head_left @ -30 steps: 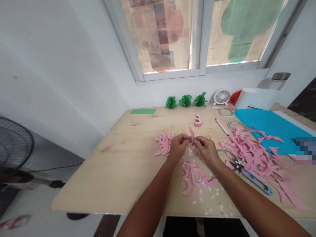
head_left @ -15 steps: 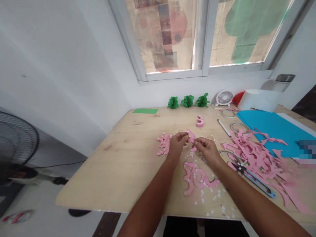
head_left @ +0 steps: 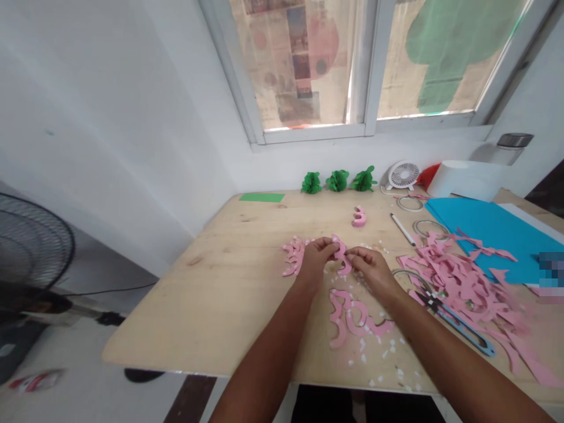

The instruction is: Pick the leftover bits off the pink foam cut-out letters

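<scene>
A wavy pink paper cutout (head_left: 343,268), shaped like a 3, is held just above the table between my two hands. My left hand (head_left: 321,255) pinches its upper left side between thumb and fingers. At its right edge, the fingertips of my right hand (head_left: 365,260) are closed in a pinch. Left of my left hand lies a cluster of similar pink cutouts (head_left: 292,256). Nearer to me, several more curved pink pieces (head_left: 356,317) lie flat, with small white scraps (head_left: 363,348) around them. Another 3-shaped pink stack (head_left: 359,217) sits farther back.
On the right are a heap of pink paper offcuts (head_left: 469,279), blue-handled snips (head_left: 467,329), tape rings (head_left: 429,228), a pen (head_left: 402,229) and blue sheets (head_left: 489,220). Green paper shapes (head_left: 337,180), a green strip (head_left: 262,197) and a small fan (head_left: 403,175) stand or lie by the wall.
The pink cutout has turned more upright and its lower part shows more. My right fingertips are at its right edge instead of over its middle. The view has shifted slightly.
</scene>
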A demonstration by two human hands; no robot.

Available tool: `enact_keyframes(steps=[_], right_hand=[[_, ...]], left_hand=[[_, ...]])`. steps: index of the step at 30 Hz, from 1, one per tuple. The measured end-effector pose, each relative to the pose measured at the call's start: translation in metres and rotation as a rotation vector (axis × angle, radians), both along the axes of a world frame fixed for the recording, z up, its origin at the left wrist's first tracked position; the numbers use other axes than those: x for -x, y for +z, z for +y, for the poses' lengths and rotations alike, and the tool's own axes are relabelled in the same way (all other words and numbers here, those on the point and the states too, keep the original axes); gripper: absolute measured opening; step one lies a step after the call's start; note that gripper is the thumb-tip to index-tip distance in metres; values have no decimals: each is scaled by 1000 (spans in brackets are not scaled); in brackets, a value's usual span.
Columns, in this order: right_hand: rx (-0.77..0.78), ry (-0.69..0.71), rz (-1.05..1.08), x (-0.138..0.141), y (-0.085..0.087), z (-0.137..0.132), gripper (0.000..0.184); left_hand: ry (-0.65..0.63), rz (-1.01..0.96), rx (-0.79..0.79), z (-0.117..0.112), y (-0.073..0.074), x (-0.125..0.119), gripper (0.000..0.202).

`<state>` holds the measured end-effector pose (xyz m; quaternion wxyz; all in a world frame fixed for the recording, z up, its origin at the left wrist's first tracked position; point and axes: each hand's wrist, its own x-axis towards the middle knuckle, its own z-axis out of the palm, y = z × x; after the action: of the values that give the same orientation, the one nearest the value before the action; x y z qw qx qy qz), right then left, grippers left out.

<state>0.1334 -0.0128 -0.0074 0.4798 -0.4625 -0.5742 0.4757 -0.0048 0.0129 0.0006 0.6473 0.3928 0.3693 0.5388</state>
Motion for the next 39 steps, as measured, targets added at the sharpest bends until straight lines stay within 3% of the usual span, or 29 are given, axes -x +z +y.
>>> enact_keyframes(steps=[9,16,28,31,35,39], right_hand=[[-8,-65,74,-1,-9,6,25],[22,-58,48,-1,-5,3,25],[26,-57,123,1,-3,3,20],[24,-83,129,1,-6,5,22],[33,-152,88,1,-9,6,27],[-19,-182,34,-1,-9,7,27]], left_hand=[[-113,138,-9,-1,-3,-2,24],[-10,124,-66,1,-1,1,21],[-93,170,-129,0,-5,-2,17],[-8,223,-142,0,-3,-4,15],[188,409,-321,-3,1,-5,8],[198,655,-566,-8,4,-5,8]])
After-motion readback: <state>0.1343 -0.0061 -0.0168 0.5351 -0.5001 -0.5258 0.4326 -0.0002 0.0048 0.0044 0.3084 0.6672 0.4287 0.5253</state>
